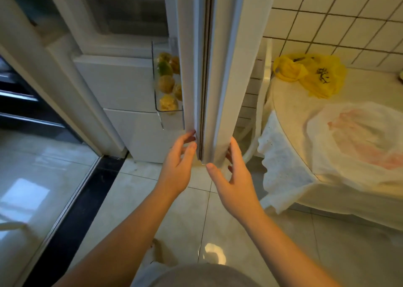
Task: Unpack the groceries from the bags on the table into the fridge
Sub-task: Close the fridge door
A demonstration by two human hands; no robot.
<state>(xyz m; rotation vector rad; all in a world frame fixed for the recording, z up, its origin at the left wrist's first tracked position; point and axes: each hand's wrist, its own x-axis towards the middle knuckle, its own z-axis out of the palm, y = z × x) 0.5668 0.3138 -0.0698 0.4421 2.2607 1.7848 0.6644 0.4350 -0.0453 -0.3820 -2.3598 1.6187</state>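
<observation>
Grey garment (196, 275) (forearms (139, 221) bare)

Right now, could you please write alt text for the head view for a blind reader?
The left hand and right hand flank the lower edge of the open fridge door, seen edge-on. Its door bin holds yellow-green fruit; a yellow bag and a white bag lie on the table.

Left hand (177, 166), right hand (236, 185), both outstretched

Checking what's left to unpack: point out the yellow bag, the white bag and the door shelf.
yellow bag (305, 72), head view, crumpled middle
white bag (353, 138), head view, flattened top
door shelf (172, 117), head view, clear lower front
</observation>
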